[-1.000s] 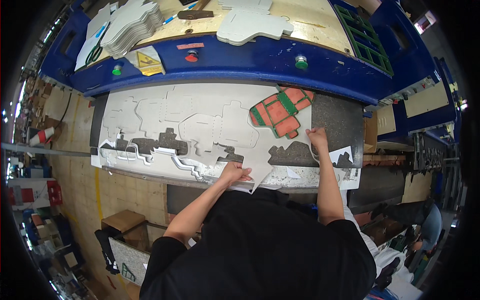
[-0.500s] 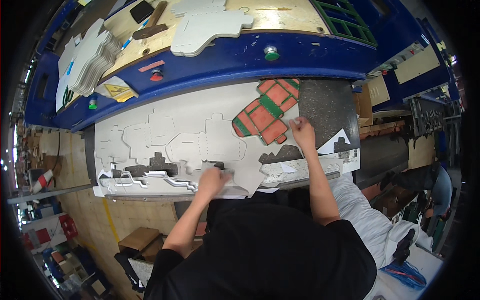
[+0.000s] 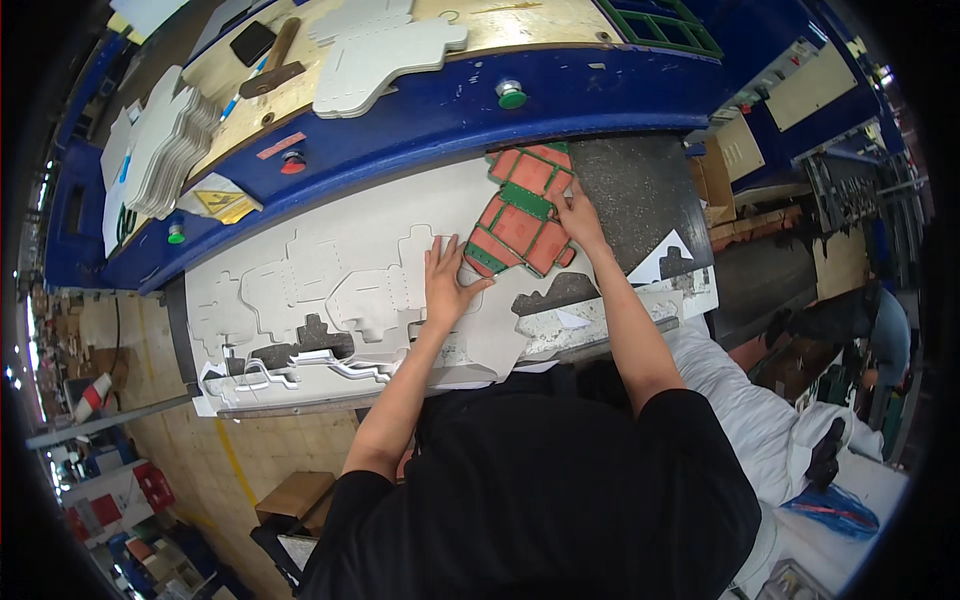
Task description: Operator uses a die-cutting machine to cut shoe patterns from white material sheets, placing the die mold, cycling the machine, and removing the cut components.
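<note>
A red-and-green cutting die (image 3: 522, 226) lies on a large light-grey cardboard sheet (image 3: 390, 195), slightly right of the middle. My left hand (image 3: 452, 285) is spread flat on the sheet beside the die's lower left end, its thumb pointing toward the die's near edge. At the die's right edge is my right hand (image 3: 580, 220), fingers stretched out and touching the edge, not wrapped round it. Several outlines of box blanks (image 3: 375, 290) are cut into the sheet left of my left hand. Torn-out gaps and curled scrap strips (image 3: 335, 365) run along its near edge.
A blue machine beam (image 3: 420, 110) with push buttons spans the far side. On its wooden top lie stacked cut blanks (image 3: 385, 55), a hammer (image 3: 275, 78) and a black phone-like slab (image 3: 252, 43). A dark worn plate (image 3: 630, 190) shows at right. Another person (image 3: 880, 340) is far right.
My left hand has moved up and right from the near edge to lie flat beside the die. My right hand has moved in from beside the die to touch its right edge.
</note>
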Motion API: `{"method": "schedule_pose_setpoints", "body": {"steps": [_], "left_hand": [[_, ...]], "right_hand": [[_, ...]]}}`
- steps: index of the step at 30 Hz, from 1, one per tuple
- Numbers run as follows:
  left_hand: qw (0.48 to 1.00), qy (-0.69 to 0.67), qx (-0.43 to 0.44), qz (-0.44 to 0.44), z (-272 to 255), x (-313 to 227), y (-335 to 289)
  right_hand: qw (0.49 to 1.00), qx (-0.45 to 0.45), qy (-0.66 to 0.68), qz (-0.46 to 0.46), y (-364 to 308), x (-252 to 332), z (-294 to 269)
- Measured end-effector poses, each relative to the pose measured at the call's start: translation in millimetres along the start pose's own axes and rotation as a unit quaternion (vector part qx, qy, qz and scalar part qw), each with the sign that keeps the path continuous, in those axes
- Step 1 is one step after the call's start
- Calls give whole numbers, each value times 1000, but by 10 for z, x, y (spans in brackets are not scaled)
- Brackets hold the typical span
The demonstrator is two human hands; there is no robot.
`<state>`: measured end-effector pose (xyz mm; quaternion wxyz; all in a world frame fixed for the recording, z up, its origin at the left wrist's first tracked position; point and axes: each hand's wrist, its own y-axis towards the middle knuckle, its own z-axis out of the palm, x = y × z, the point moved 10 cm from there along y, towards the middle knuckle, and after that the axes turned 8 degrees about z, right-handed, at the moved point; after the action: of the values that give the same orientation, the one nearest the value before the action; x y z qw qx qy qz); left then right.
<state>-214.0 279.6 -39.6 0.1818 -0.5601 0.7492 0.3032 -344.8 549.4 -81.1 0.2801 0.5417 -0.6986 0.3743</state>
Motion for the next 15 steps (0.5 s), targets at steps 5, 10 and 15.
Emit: {"method": "schedule_pose_setpoints", "body": {"steps": [5, 10, 15], "left_hand": [[999, 14, -39, -15, 13, -77, -61], [999, 15, -39, -11, -21, -105, -15], [999, 21, -33, -3, 36, -147, -21]], "right_hand": [[999, 29, 35, 3, 89, -82, 67], [997, 21, 70, 9, 23, -23, 25], [996, -22, 83, 8, 19, -194, -44]]}}
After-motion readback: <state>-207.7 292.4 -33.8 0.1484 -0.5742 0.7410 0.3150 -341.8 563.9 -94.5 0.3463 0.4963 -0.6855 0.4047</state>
